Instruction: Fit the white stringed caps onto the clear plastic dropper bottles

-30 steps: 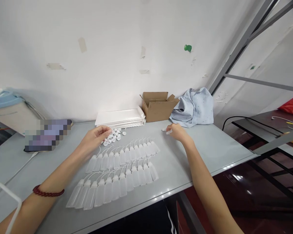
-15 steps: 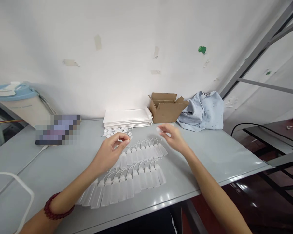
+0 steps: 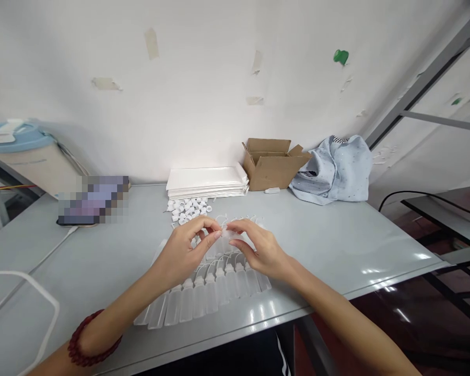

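Fingers of my left hand (image 3: 190, 248) are pinched at the tips on something too small to make out. My right hand (image 3: 264, 248) meets it, its thumb and fingers curled around a small translucent piece (image 3: 227, 234). Both hands hover over two rows of translucent bottles (image 3: 199, 300) with thin curved tubes, lying on the grey table (image 3: 329, 235). The hands cover part of the back row. Behind my left hand lies a pile of small white caps (image 3: 187, 209).
At the back stand a stack of white envelopes (image 3: 206, 180), an open cardboard box (image 3: 272, 169) and a light blue cloth bag (image 3: 339, 169). A phone (image 3: 94, 201) with a cable and a blue-lidded container (image 3: 35, 156) are at the left.
My hands have come together over the bottles, the right one moving left with the translucent piece. The view has shifted slightly, and the cap pile is more visible.
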`<control>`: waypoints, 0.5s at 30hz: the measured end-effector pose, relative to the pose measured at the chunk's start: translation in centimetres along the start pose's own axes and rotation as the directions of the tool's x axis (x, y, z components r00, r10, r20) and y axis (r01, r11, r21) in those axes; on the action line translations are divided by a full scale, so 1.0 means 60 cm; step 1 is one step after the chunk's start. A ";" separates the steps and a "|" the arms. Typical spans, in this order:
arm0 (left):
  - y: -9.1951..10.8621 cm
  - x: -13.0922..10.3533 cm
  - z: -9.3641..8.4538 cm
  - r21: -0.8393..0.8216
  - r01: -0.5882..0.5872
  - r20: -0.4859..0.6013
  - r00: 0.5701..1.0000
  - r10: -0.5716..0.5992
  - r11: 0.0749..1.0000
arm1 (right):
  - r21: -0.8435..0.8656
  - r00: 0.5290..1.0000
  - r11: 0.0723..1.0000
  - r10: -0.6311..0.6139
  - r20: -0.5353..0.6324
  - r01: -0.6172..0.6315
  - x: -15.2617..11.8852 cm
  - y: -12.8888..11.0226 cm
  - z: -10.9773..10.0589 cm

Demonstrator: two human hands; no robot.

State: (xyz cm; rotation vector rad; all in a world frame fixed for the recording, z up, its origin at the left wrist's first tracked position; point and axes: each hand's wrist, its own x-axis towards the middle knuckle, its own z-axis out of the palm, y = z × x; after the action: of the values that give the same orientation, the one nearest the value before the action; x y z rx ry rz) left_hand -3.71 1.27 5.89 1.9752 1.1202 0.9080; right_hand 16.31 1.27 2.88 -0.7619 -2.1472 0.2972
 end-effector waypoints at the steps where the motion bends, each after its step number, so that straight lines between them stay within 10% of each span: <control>1: 0.000 0.000 0.000 0.004 0.004 0.002 1.000 -0.004 1.000 | -0.001 1.000 1.000 0.004 -0.006 -0.004 0.001 0.000 0.000; 15: 0.004 0.002 0.000 -0.073 0.110 -0.028 0.993 -0.113 0.991 | 0.109 0.999 0.994 -0.029 -0.032 0.032 0.005 -0.004 0.001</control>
State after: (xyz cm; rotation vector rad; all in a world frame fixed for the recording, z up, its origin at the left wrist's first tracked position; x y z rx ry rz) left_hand -3.55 1.24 6.10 1.8271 1.1873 0.9114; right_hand 16.01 1.24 3.12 -0.6664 -2.0934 0.3814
